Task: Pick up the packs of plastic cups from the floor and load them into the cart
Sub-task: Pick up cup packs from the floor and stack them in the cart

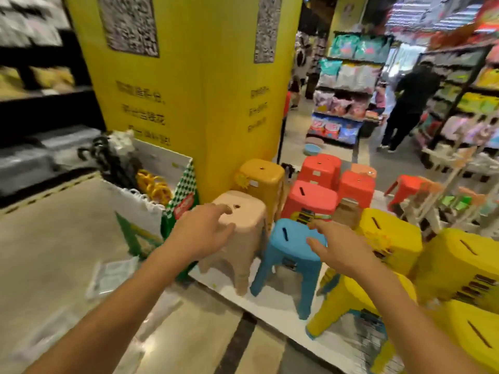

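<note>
Both hands are reaching forward with bare forearms, and each is holding nothing. The left hand (199, 233) is hovering with fingers loosely spread in front of a beige stool (243, 220); I cannot tell whether the fingertips are touching its seat. The right hand (340, 252) is stretching out at 3 o'clock from the left one, fingers straight and apart, over the edge of a blue stool (289, 247).

A clear pack (113, 275) is lying flat on the floor (48, 252) at about 8 o'clock from the left hand, well apart from it and just beside a cardboard display box (140, 214). The pack is blurring too much to tell what is inside.

The stools are standing together on a low white platform (270, 302). An orange stool (260, 176) is sitting at 12 o'clock behind the beige one, red stools (310, 195) are crowding at 1 o'clock, and yellow stools (388, 233) are filling the 3 to 5 o'clock side. A yellow pillar (194, 90) is rising behind the box and stools. At 2 o'clock, far down the aisle, a person in dark clothing (410, 103) is standing between stocked shelves (343, 103).
</note>
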### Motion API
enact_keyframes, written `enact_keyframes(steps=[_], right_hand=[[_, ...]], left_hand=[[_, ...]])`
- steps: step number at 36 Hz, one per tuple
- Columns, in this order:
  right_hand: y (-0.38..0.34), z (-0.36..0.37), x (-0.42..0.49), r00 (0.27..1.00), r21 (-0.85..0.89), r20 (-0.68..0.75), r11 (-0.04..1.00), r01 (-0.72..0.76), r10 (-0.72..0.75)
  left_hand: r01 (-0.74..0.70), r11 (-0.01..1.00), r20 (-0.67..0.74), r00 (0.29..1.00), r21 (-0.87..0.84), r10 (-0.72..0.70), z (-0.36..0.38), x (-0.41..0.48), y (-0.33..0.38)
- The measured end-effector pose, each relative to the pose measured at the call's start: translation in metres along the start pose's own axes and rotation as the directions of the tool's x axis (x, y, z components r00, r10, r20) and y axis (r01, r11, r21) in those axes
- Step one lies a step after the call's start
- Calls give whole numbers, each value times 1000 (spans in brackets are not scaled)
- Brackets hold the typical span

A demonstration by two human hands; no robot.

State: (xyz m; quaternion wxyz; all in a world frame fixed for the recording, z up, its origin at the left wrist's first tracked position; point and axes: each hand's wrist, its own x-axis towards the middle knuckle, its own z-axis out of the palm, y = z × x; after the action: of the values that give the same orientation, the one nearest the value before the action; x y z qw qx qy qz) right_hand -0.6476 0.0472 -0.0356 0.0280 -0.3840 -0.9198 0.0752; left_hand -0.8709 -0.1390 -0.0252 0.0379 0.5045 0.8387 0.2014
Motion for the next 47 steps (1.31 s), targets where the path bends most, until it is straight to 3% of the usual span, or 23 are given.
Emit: enact_keyframes(steps=[6,14,21,26,31,36,47], right_hand=[[-74,20,88,943,8,75,946,325,-325],[-187,50,144,741,69,121,750,657,-660],[-297,84,148,556,101,170,576,811,-813],[-375,106,147,451,109,187,475,873,-873],[-448,127,154,425,120,202,453,884,-883],[-507,153,164,423,148,226,461,875,-877],[-578,248,206,431,212,328,510,834,-841]], left_hand=[[306,952,-139,943,9,-301,-24,-26,-68],[642,766,-273,730,-44,-627,-38,-87,-117],[801,594,-311,549,-69,-776,-52,-151,-160],[840,535,-340,480,-85,-808,-64,-181,-206],[857,497,-343,430,-136,-835,-75,-198,-275],[848,502,-325,433,-169,-841,-83,-200,-341],[883,395,-197,352,-254,-915,-31,-197,-473]])
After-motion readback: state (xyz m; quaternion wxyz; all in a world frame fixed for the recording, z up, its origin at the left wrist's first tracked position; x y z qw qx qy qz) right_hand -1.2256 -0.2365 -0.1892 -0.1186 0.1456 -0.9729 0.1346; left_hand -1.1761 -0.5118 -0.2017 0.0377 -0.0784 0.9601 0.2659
